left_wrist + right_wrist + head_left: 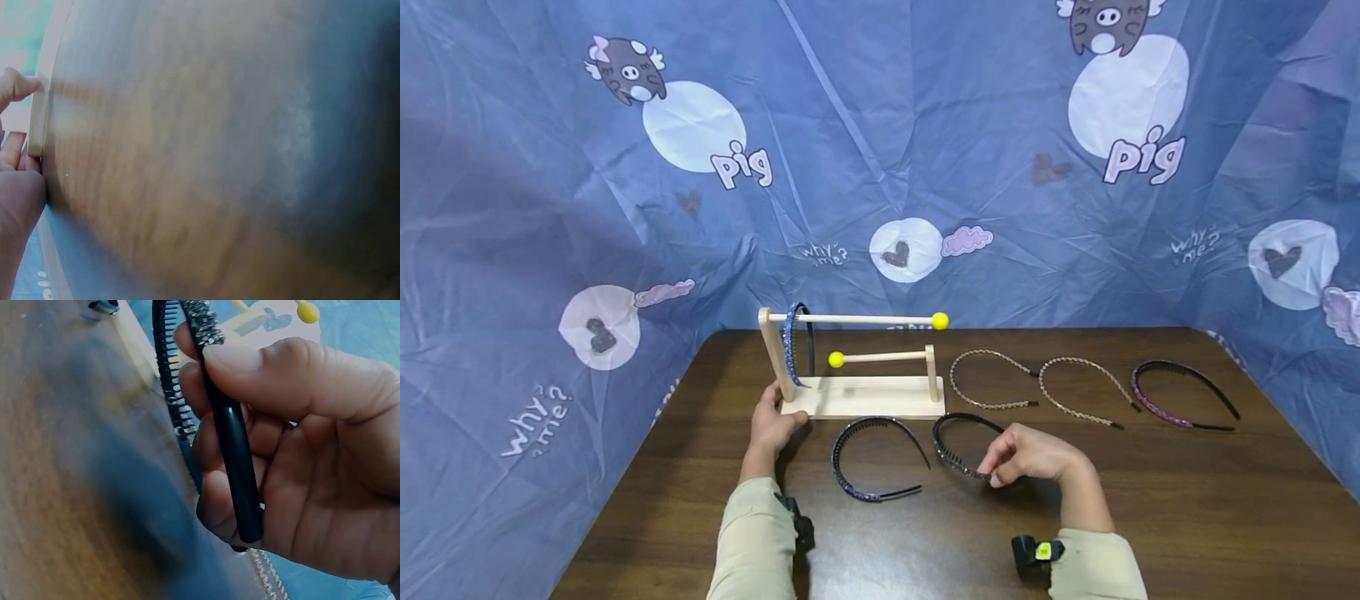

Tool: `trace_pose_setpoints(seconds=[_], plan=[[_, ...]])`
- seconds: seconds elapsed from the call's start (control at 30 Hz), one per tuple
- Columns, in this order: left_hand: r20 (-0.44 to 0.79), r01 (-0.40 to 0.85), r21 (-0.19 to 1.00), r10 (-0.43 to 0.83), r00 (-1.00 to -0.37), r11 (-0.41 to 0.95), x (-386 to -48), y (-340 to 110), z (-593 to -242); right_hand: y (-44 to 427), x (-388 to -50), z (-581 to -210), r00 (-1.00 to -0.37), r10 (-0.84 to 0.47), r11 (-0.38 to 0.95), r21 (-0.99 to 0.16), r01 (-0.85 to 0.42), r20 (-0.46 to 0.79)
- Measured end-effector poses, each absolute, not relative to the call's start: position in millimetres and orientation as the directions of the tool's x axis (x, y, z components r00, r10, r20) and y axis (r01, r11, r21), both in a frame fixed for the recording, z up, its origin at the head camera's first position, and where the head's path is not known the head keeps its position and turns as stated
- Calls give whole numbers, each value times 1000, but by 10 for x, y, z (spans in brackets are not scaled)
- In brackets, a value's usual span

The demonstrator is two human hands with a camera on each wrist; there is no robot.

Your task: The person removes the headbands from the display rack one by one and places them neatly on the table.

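With the left hand (772, 427) I grip the left end of a wooden rack's base (865, 397); in the left wrist view the thumb and fingers hold the base's edge (39, 119). A blue glittery headband (789, 342) hangs at the left end of the rack's upper rod (865, 319). My right hand (1037, 454) pinches a black headband (950, 454) with dark sparkling stones and inner teeth, near one end. Close up, the thumb presses on its stones, above the smooth black tip (236, 475). Between the hands lies a dark blue glittery headband (841, 479).
Two thin braided headbands (979, 406) (1078, 413) and a purple glittery one (1157, 412) lie at the right on the brown table (1217, 500). Yellow balls (940, 321) cap the rods' ends. A shorter lower rod (883, 357) points left from its post. Behind hangs a blue curtain (850, 125).
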State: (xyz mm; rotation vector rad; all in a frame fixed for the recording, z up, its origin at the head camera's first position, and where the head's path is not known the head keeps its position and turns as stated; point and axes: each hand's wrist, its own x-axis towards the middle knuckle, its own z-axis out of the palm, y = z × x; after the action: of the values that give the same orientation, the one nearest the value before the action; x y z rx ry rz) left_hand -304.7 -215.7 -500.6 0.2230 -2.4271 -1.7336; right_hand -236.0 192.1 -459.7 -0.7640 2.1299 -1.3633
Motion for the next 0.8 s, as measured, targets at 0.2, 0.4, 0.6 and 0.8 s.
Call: trace_pose_setpoints(seconds=[0.2, 0.4, 0.6, 0.8], plan=[[35, -33, 949, -209, -977, 314, -3057, -2157, -5006, 1893, -2379, -4676, -722, -677, 403, -894, -198, -145], [24, -39, 953, -205, -978, 300, -3043, -2148, -4999, 1851, -2390, -4703, -717, -677, 413, -892, -185, -165], [21, -44, 952, -208, -978, 303, -3049, -2145, -5000, 1855, -2394, -4699, -730, -661, 442, -876, -194, -173], [27, -35, 956, -209, -978, 290, -3049, -2149, -5009, 1864, -2387, -4692, -725, -671, 420, -886, -196, -158]])
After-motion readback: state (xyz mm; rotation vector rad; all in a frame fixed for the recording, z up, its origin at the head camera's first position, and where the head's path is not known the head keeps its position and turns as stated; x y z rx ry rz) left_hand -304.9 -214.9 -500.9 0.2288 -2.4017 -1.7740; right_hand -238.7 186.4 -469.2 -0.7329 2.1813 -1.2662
